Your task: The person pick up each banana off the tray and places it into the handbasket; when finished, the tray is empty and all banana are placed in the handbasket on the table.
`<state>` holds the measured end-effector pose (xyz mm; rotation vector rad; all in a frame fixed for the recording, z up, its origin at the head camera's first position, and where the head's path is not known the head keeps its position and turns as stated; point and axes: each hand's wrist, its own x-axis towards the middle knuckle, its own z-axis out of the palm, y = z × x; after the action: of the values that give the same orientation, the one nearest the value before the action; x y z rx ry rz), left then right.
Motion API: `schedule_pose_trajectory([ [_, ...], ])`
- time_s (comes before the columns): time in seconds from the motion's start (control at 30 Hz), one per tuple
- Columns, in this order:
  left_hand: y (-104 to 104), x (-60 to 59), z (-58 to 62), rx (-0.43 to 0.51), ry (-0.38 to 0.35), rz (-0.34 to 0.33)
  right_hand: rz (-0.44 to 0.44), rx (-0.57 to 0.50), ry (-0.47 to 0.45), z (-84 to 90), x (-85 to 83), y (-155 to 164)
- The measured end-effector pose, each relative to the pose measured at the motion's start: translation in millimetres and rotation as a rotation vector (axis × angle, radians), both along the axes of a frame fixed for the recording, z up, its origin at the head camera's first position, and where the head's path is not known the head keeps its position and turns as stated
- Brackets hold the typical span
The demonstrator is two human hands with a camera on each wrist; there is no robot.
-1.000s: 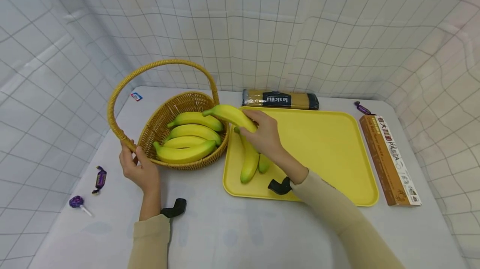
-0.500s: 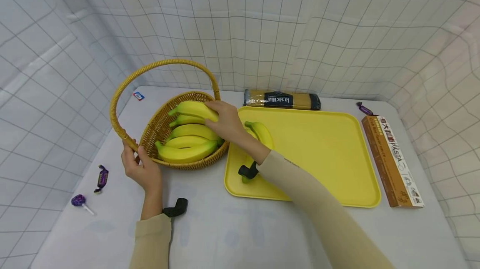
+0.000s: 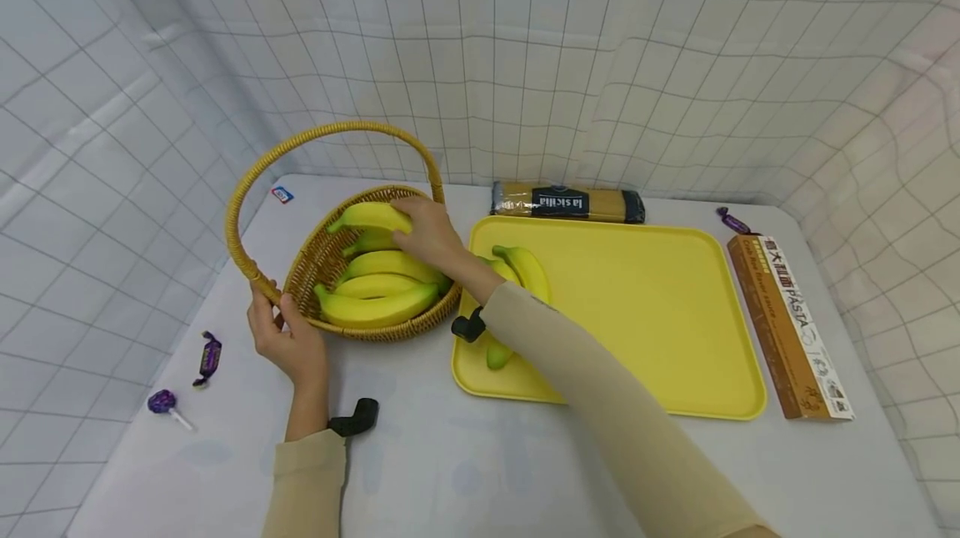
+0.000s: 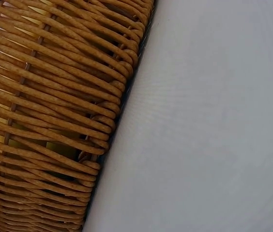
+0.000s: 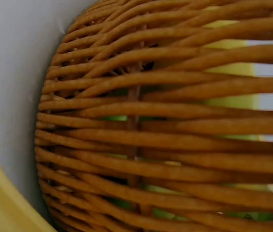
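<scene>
The whole setup is wrapped in a white cloth backdrop (image 3: 525, 62) printed with a thin dark grid, draped and creased on 3 sides. A pale grey-white table (image 3: 465, 455) is lit softly and evenly.

Head looks down over table; both wrists close on basket (image 3: 315, 258) weave.

Head view bright, light soft and even, from above. Only faint shadows under basket (image 3: 330, 258) and tray (image 3: 660, 388). No glare. Grid lines on wall bend near edges. Both wrist views very close: left one sharp, right one blurry, weave fuzzy.
</scene>
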<state>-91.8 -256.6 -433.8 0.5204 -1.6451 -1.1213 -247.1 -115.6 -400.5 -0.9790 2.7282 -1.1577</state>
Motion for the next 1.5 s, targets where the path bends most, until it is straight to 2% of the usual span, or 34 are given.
schedule_pose_trajectory([
  [0.27, -1.9, 0.4, -0.9, -0.004, 0.010, -0.008, -0.021, 0.064, -0.016, -6.5, -6.3, -10.2],
  [0.5, -3.5, 0.0, -3.0, -0.014, 0.015, -0.013, -0.028, 0.068, -0.029, -15.4, -10.9, -15.4],
  [0.8, -3.0, -0.8, -2.1, -0.016, 0.003, -0.002, -0.031, 0.075, 0.044, -19.9, -13.4, -15.9],
  [1.03, -2.9, -1.0, -3.0, -0.013, -0.004, -0.008, -0.038, 0.014, 0.092, -21.5, -14.0, -14.6],
  [1.3, -21.3, -10.6, -30.8, -0.008, -0.011, 0.002, -0.041, -0.049, 0.109, -17.8, -10.2, -6.5],
  [1.5, -23.8, -8.6, -31.1, -0.022, 0.009, -0.008, -0.033, -0.104, 0.098, -14.4, 2.2, 7.5],
])
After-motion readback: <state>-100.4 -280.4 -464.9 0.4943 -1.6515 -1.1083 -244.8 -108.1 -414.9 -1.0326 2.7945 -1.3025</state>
